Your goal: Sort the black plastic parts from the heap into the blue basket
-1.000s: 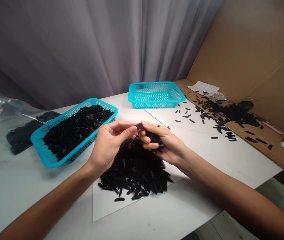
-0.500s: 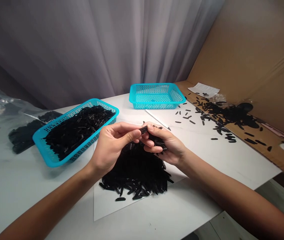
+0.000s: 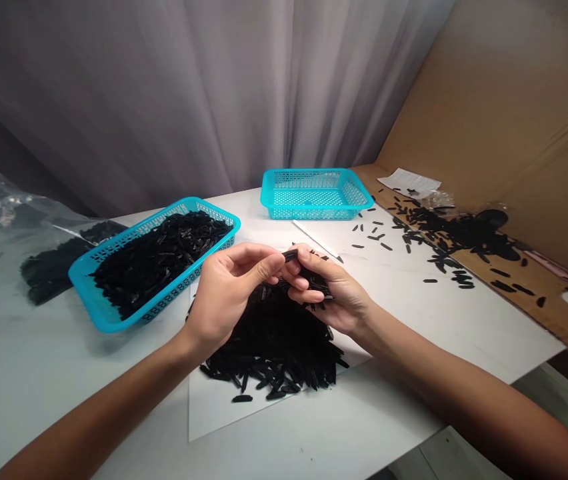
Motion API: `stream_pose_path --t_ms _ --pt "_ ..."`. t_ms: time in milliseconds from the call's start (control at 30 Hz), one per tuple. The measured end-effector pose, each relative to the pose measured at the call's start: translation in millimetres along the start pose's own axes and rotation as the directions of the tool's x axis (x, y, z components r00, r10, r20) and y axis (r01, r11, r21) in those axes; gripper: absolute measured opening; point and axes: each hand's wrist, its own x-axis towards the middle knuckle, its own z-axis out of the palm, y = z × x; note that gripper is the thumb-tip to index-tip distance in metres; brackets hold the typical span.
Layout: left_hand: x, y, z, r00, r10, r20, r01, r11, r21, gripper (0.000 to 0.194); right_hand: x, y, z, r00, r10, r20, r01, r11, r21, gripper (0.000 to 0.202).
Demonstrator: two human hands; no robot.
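Between the fingertips of both hands is a small, flat, black elongated piece (image 3: 291,255). My left hand (image 3: 231,287) pinches its left end, thumb against the fingers. With thumb and forefinger my right hand (image 3: 337,290) grips the other end, its remaining fingers curled in. Directly beneath them a heap of similar black pieces (image 3: 279,340) lies on a white sheet (image 3: 209,420); the hands hide its far part. To the left, a blue perforated basket (image 3: 107,320) is filled with more such pieces. What the pieces are made of cannot be told.
A second blue basket (image 3: 317,213) stands at the back, with a white pen-like tool (image 3: 317,240) before it. Black pieces (image 3: 444,233) lie scattered and piled on cardboard (image 3: 559,327) at right. A clear plastic bag (image 3: 24,207) with dark contents sits far left.
The black piece has turned slightly between the fingertips, showing a narrower side. Both hands stay nearly in place; the whole view has shifted slightly.
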Motion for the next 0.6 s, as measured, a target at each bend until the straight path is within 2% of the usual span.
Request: stream_pose_path --t_ms 100,367,600 --pt "0.1 -0.4 1.0 1.000 -0.007 -0.018 0.007 1.000 -0.001 0.009 -0.1 1.7 1.4 0.999 -0.024 -0.042 0.024 1.000 -0.005 0.025" --pt "0.6 0.7 2.4 0.985 -0.171 0.007 0.170 0.976 -0.136 0.015 -1.7 3.1 3.9 0.997 -0.038 -0.061 0.038 0.999 -0.002 0.022" --pt "-0.4 0.8 1.9 0.990 -0.137 -0.012 0.135 0.987 -0.088 0.013 -3.2 2.7 4.1 0.998 -0.039 -0.050 0.040 0.999 0.019 0.019"
